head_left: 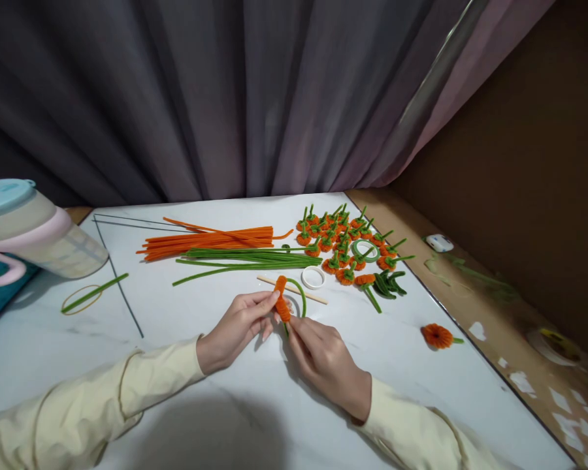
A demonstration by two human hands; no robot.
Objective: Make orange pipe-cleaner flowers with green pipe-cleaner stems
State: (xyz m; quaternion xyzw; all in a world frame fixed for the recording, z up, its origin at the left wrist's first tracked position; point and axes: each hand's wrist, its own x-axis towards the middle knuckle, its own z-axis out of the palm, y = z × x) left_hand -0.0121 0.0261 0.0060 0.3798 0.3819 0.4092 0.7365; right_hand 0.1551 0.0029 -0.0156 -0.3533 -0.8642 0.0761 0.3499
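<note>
Between the thumb and fingers of my left hand [238, 328] is a ridged orange pipe-cleaner coil [281, 300], held upright above the table. A green pipe cleaner [302, 295] arcs from the coil's top round its right side, and a short green end shows below it. My right hand [326, 360] pinches at the coil's lower end, apparently on the green pipe cleaner; the fingertips partly hide the grip. Just behind the hands lie a thin wooden stick [318, 299] and a white ring [313, 278].
Orange pipe cleaners [215, 243] and green pipe cleaners [255, 260] lie bundled at the back. Several orange pieces with green stems [345, 277] cluster right, around a green tape roll [365, 250]. One orange flower [438, 336] lies apart. A large cup [53, 241] stands left.
</note>
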